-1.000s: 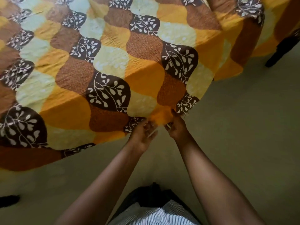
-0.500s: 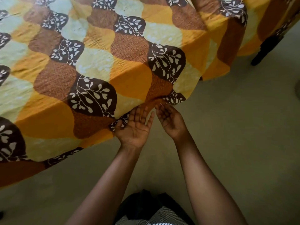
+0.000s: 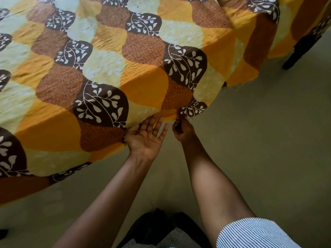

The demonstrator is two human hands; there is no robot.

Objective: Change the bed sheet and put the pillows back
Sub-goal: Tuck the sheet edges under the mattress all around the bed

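Note:
A bed sheet patterned in orange, brown and pale yellow with dark leaf patches is spread over the bed and hangs over its edge. At the hanging corner my left hand lies palm up with straight fingers, its fingertips under the sheet's hem. Just to its right my right hand pinches the hem of the sheet corner with curled fingers. No pillows are in view.
A beige floor lies below and to the right of the bed. A dark bed leg stands at the upper right. Another dark object shows at the far lower left edge.
Both hands gripped the sheet corner a second ago, then opened palm up. Now my left hand stays open under the hem and my right hand has closed on the hem again.

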